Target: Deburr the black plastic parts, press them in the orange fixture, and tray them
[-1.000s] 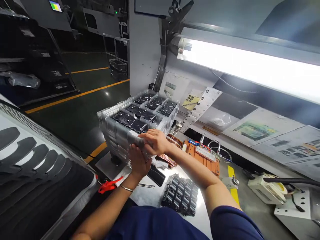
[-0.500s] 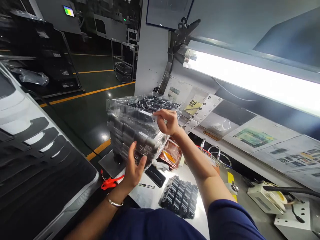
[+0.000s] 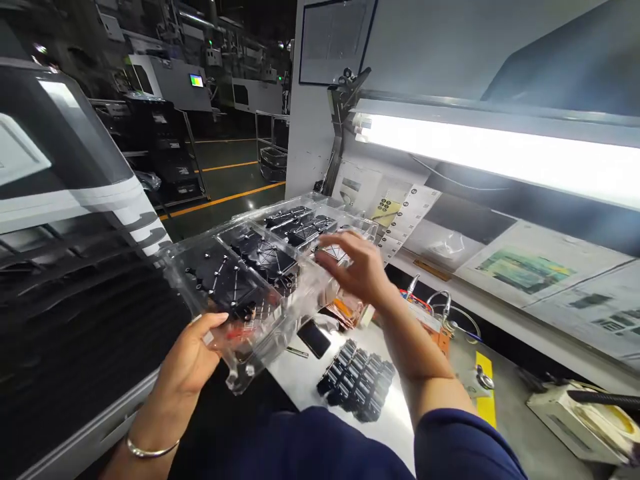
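My left hand [image 3: 187, 357] grips the near edge of a clear plastic tray [image 3: 220, 277], holding it up and tilted over the bench. The tray has several compartments with flat black parts in them. Beyond it, further clear trays [image 3: 305, 223] with black parts show at the same height. My right hand [image 3: 353, 267] hovers blurred over the tray's far right side, fingers apart; whether it touches the tray is unclear.
A block of small black parts [image 3: 357, 380] lies on the white bench top [image 3: 300, 380]. An orange fixture with wires [image 3: 425, 320] and a black slab [image 3: 314, 339] sit behind. A lit tube lamp [image 3: 495, 150] hangs above printed sheets [image 3: 525, 267]. A dark machine panel [image 3: 60, 267] stands left.
The top tray has come off the stack and moved left and toward me in my left hand. My right hand has let go of its rim and opened.
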Demonstrator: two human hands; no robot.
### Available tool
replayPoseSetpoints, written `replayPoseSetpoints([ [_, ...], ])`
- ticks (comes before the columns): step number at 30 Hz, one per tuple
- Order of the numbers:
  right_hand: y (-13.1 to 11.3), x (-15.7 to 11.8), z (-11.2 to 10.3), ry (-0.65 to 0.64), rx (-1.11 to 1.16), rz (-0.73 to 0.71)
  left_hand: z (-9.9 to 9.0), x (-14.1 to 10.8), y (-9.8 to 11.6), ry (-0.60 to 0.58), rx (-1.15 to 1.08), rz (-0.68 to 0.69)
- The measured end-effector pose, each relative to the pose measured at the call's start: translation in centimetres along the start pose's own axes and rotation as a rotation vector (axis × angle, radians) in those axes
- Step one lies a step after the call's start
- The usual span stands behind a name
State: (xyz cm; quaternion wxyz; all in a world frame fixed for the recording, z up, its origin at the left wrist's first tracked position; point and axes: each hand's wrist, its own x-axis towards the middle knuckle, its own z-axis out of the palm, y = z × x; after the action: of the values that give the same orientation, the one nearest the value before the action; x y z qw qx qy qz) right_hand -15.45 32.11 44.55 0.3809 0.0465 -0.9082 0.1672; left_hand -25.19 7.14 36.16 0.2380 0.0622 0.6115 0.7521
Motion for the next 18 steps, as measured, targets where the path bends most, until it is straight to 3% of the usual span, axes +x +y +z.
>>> replayPoseSetpoints([
  [1, 1.8, 0.2, -1.3, 0.07, -0.1, 0.136, -0.4, -1.3, 0.1, 0.028, -0.071, -0.077],
  [2, 3.5, 0.3, -2.2, 0.05, -0.18, 0.255, -0.5, -2.6, 0.2, 0.066, -0.148, -0.137],
  [3, 4.9, 0.3, -2.8, -0.036, -0.214, 0.338, -0.3, -3.7, 0.3, 0.114, -0.209, -0.154],
  [5, 6.5, 0.3, -3.3, -0.179, -0.199, 0.373, 0.6, -5.5, 0.1, 0.18, -0.304, -0.138],
  [9, 5.5, 0.7, -2.1, -0.428, -0.187, 0.299, 3.0, -7.5, -1.0, 0.199, -0.388, -0.128],
  [13, 3.7, 2.4, 0.4, -0.79, -0.423, 0.233, 4.5, -8.1, -1.7, 0.195, -0.401, -0.045],
  [18, 4.7, 3.8, 2.8, -0.964, -0.657, 0.294, 5.3, -7.3, -2.1, 0.158, -0.387, -0.02],
])
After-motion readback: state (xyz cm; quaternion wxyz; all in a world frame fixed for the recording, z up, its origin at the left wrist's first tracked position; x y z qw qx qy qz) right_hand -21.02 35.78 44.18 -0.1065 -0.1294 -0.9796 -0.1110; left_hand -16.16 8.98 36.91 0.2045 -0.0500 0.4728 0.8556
